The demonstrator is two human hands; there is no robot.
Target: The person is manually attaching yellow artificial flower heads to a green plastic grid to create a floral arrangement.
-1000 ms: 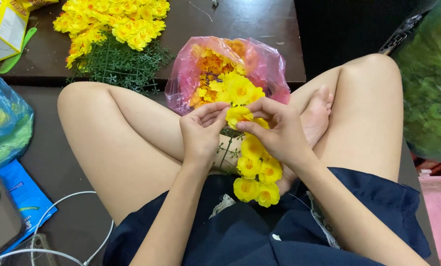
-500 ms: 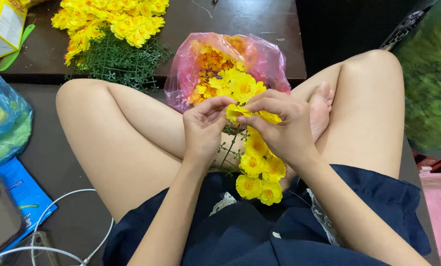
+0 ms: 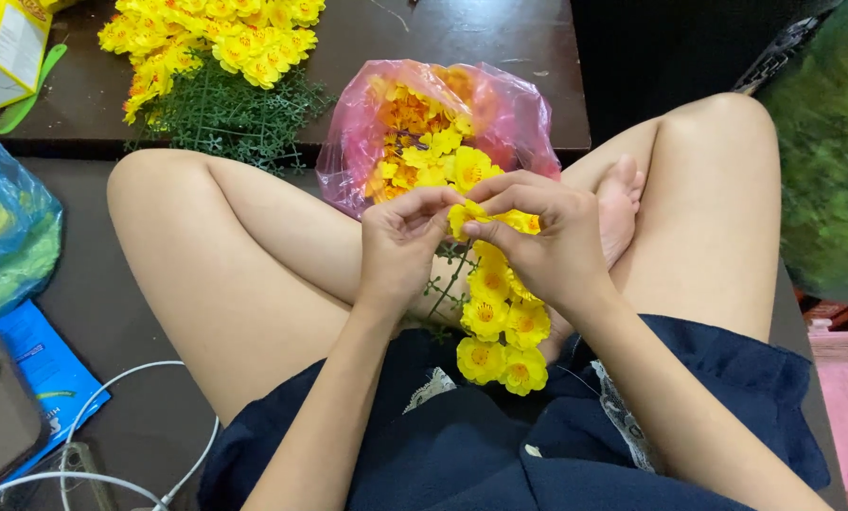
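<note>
Pink bag (image 3: 528, 118) at 12 o'clock from the hands is well stocked with loose yellow blossoms, so plenty looks left. Finished bunch (image 3: 211, 43) lies on the dark tabletop (image 3: 462, 38) at 10 o'clock. Stem in progress (image 3: 500, 322) hangs at 6 o'clock, roughly six or seven blooms on, looks partly filled. Left hand (image 3: 400, 251) and right hand (image 3: 547, 237) both pinch one yellow flower (image 3: 464, 218) between fingertips, at the stem's top.
</note>
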